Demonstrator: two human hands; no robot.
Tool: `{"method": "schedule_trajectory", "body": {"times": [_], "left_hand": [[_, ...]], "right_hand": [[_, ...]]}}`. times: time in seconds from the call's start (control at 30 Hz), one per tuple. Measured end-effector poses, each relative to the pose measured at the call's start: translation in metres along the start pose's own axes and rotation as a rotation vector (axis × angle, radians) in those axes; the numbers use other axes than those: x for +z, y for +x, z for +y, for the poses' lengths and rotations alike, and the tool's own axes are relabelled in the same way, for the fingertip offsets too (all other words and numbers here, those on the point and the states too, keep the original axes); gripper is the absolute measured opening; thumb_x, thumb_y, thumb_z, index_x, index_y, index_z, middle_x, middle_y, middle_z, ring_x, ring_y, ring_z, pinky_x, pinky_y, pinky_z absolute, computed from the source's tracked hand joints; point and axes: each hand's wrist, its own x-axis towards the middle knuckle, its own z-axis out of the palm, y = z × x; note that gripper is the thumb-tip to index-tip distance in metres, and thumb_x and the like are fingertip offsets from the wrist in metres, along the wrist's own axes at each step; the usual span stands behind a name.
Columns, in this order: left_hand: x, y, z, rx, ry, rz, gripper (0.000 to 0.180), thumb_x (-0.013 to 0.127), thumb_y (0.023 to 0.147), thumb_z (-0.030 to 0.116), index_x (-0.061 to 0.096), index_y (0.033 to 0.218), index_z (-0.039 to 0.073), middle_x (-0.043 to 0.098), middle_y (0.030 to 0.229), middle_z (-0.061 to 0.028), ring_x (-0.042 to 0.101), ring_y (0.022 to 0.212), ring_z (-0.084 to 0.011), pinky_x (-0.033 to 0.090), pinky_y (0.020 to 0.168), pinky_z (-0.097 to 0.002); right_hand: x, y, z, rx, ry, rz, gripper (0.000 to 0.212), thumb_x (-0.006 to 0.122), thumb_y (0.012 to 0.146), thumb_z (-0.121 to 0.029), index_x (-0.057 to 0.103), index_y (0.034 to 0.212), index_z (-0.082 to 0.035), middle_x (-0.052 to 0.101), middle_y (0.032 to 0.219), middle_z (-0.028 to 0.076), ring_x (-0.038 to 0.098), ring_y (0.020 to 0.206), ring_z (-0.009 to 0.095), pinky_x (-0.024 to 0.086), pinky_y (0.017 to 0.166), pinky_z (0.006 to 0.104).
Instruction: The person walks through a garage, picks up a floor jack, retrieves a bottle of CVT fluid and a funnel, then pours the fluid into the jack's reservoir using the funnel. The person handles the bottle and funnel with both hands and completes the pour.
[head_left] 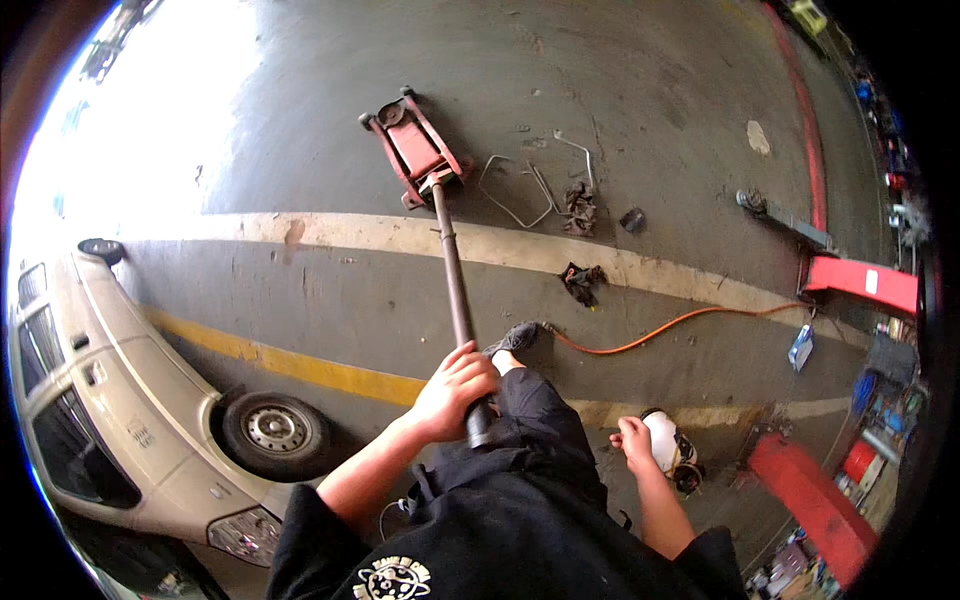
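A red floor jack (414,150) stands on the floor in front of me, its long metal handle (456,275) slanting back toward my body. My left hand (455,392) is wrapped round the handle near its end, close to my waist. To my right, my right hand (632,440) hangs with its fingers curled and nothing visible in them. Just past it, partly covered by the hand and forearm, a white rounded container (660,436) with a dark fitting sits on the floor.
A beige vehicle (130,385) with an open-wheeled side stands at left. Bent metal rods (522,190), dark rags (581,284) and a small black cup-like part (633,219) lie ahead. An orange hose (660,332) crosses the floor near my shoe (518,338). Red lift arms (862,282) stand at right.
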Motion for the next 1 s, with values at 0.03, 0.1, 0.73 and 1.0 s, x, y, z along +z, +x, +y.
{"method": "schedule_trajectory", "body": {"times": [0.03, 0.1, 0.73, 1.0], "left_hand": [[0.002, -0.035, -0.006, -0.034, 0.039, -0.053, 0.035, 0.074, 0.07, 0.018, 0.064, 0.103, 0.009, 0.064, 0.112, -0.01, 0.057, 0.125, -0.0306, 0.03, 0.118, -0.0554], [0.021, -0.109, -0.016, -0.101, 0.224, -0.207, 0.035, 0.07, 0.075, 0.016, 0.065, 0.109, 0.01, 0.062, 0.122, -0.0084, 0.05, 0.134, -0.0278, 0.031, 0.118, -0.0515], [0.073, -0.446, -0.112, -0.903, 0.348, -0.543, 0.054, 0.073, 0.08, 0.016, 0.062, 0.13, 0.035, 0.061, 0.117, -0.0161, 0.067, 0.103, -0.0355, 0.056, 0.087, -0.0451], [0.18, -0.438, -0.132, -1.488, -0.047, 0.444, 0.034, 0.069, 0.071, 0.011, 0.054, 0.1, 0.004, 0.059, 0.091, -0.0174, 0.063, 0.086, -0.0343, 0.053, 0.079, -0.0446]], "right_hand": [[0.009, 0.004, -0.007, -0.037, -0.037, -0.052, 0.025, 0.062, 0.1, -0.024, 0.062, 0.112, -0.002, 0.064, 0.09, 0.005, 0.067, 0.07, 0.017, 0.054, 0.06, 0.0305], [0.031, 0.008, -0.026, -0.116, -0.114, -0.113, 0.024, 0.062, 0.1, -0.024, 0.063, 0.111, -0.003, 0.065, 0.091, 0.004, 0.066, 0.07, 0.015, 0.054, 0.06, 0.03], [0.015, -0.024, -0.008, -0.34, -0.461, 0.005, 0.018, 0.062, 0.098, -0.017, 0.066, 0.108, -0.003, 0.068, 0.09, 0.006, 0.066, 0.07, 0.015, 0.054, 0.06, 0.0316], [0.038, -0.017, -0.017, -0.264, -0.702, 0.015, 0.021, 0.066, 0.093, -0.017, 0.07, 0.105, 0.0, 0.073, 0.089, 0.011, 0.068, 0.079, 0.019, 0.053, 0.072, 0.0336]]}}
